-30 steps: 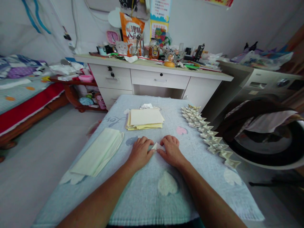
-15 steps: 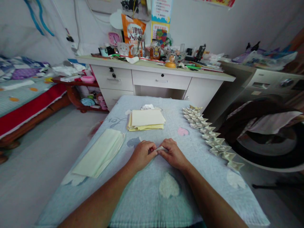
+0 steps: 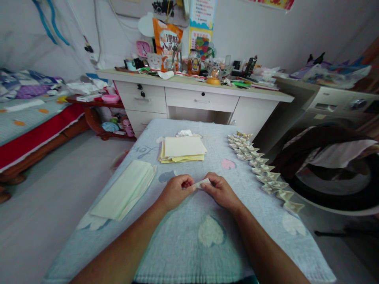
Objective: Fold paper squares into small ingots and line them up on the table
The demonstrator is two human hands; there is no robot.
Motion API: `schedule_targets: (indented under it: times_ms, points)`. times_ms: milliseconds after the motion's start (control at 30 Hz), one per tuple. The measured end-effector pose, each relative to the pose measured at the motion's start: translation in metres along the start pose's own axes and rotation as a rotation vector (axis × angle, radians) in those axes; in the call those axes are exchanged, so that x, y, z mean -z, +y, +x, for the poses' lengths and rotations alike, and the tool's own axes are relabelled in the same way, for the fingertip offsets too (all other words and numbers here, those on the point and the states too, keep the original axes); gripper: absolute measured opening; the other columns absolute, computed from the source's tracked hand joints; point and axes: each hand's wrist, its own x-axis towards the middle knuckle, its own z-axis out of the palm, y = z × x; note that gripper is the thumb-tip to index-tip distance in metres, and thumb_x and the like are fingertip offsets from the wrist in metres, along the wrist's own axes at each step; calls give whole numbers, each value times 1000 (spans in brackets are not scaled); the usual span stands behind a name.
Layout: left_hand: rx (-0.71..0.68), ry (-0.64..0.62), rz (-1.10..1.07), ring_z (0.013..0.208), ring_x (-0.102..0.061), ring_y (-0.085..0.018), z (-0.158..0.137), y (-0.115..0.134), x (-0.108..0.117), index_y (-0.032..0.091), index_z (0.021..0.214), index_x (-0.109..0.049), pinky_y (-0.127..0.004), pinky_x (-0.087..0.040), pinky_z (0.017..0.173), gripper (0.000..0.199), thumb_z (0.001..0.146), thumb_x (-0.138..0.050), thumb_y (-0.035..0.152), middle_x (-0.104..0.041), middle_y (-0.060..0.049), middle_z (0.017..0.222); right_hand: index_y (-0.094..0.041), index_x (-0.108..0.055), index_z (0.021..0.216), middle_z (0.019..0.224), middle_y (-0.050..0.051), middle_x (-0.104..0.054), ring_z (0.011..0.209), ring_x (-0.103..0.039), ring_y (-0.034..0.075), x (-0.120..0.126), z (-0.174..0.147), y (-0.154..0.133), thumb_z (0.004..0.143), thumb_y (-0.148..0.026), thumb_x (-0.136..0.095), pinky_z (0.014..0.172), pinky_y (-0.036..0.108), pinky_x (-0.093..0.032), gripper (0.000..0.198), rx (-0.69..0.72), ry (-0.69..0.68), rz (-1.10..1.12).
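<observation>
Between my two hands is a small folded piece of pale paper, held over the middle of the table. My left hand pinches its left end between thumb and fingers. On the other end, my right hand is closed, its thumb lying on the near face of the paper. Part of the paper is hidden by the fingers. Beyond my hands lies a stack of cream and yellow paper sheets. To the left rests a pile of long, pale green paper. A row of folded paper boats runs down the right side.
A light blue cloth with heart shapes covers the table. Behind it stands a white desk crowded with jars, a snack bag and a pink clock. A washing machine is at the right, a bed at the left.
My right hand has shifted slightly right along the folded paper, and more of the paper now shows between the hands. The left hand stays at its end.
</observation>
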Motion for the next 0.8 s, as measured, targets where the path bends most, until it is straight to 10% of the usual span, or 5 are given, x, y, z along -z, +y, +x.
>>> schedule_targets:
  times_ms: [800]
  points:
    - [-7,-18,-119,64,-48,-11,-1,3,-3,14,81,-62,-21,-35,58,25,80,-59,39,-54,2,69,-16,-55,72,65,-4,-44,61,-39,9,-4,-1,5,82,-40,-63,58,22,-31,27,-105,-16,347]
